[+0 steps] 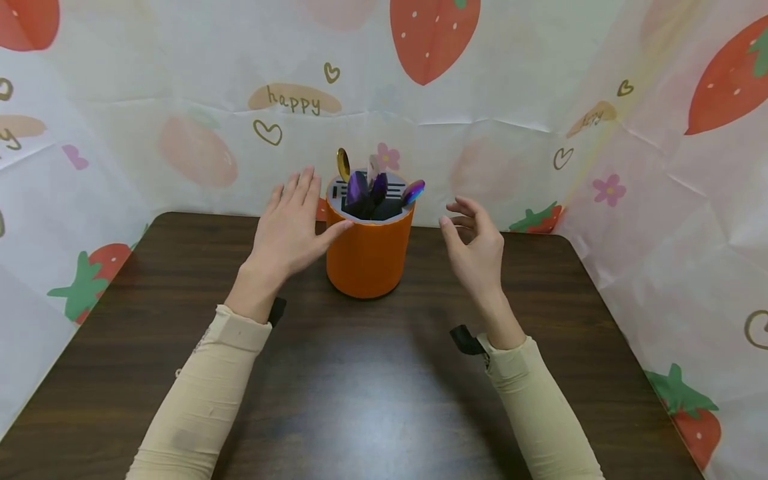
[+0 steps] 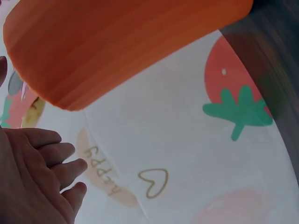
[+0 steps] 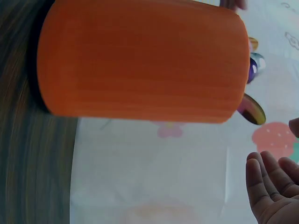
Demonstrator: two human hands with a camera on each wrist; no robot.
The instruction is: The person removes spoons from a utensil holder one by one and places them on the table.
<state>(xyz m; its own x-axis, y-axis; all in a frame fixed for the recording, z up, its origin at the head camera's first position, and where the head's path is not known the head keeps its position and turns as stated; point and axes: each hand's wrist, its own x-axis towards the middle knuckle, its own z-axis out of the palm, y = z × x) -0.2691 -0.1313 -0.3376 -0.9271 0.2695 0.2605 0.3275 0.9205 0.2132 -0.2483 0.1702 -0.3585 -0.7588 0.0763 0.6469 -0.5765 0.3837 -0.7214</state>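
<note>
An orange cylindrical holder [image 1: 369,260] stands upright on the dark wooden table, with a slotted grey top. Several utensils rise from it: a gold spoon [image 1: 343,165], a purple spoon [image 1: 357,190] and a blue-purple spoon [image 1: 414,192] leaning right. My left hand [image 1: 288,223] is beside the holder's left side, fingers extended, with the thumb tip overlapping its rim in the head view. To the right, apart from the holder, my right hand [image 1: 477,250] holds nothing, its fingers loosely bent. Both wrist views show the orange wall close by.
The dark wooden table [image 1: 360,400] has its far edge just behind the holder. A white cloth [image 1: 210,80] printed with strawberries and hearts hangs behind and along both sides. A black wrist strap piece [image 1: 466,340] juts from the right sleeve.
</note>
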